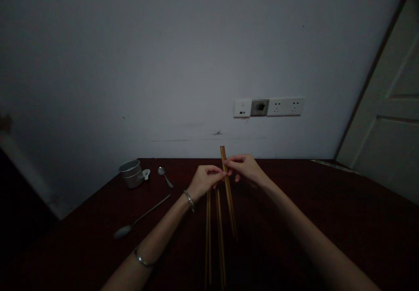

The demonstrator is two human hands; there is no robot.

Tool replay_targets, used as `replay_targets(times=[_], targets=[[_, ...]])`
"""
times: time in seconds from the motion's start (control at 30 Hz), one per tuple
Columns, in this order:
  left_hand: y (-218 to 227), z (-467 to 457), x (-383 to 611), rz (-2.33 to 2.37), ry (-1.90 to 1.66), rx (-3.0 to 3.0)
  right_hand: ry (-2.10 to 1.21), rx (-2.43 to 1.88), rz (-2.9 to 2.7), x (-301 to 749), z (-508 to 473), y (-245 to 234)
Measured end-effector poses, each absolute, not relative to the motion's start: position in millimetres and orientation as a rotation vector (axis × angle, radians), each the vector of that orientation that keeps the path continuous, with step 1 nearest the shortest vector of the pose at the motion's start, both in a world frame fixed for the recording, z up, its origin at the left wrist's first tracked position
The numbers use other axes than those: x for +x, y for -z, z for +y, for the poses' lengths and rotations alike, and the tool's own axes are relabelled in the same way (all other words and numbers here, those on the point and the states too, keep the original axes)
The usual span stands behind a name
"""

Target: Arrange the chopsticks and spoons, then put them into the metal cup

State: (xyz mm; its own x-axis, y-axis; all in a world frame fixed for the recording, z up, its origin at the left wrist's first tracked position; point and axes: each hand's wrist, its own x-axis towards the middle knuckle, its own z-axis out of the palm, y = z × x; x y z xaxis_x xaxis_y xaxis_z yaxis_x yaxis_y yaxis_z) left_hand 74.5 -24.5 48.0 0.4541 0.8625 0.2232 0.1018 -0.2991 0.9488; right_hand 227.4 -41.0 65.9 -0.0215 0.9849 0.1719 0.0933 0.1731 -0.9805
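Observation:
A pair of wooden chopsticks (230, 201) is held up at a slant over the dark table, its thick ends at the top. My right hand (245, 167) pinches the pair near the upper end, thumb and index finger closed on it. Just below, my left hand (207, 179) has its thumb and index finger closed on the same pair from the left side. Two more pairs lie side by side beneath: one pair of chopsticks (208, 238) on the left and another pair of chopsticks (221, 240) beside it. Their upper ends are partly hidden by my left hand.
On the dark red table (278, 238), a metal cup (132, 175) with a white tag (145, 174) stands at the back left. Nearby lie a small spoon (165, 177) and a long-handled spoon (140, 217). Wall sockets (283, 107) sit behind; a door (393, 120) is at right.

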Motion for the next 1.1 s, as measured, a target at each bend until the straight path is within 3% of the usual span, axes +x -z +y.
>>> replay_targets(times=[0.6, 1.1], targets=[[-48.8, -23.6, 72.4, 0.783, -0.815, 1.790, -1.096, -1.152, -1.270, 229.0, -39.6, -55.4], [-20.9, 17.8, 49.8, 0.938, -0.763, 1.814, -1.210, -1.581, -1.010, 229.9, -49.9, 20.5]])
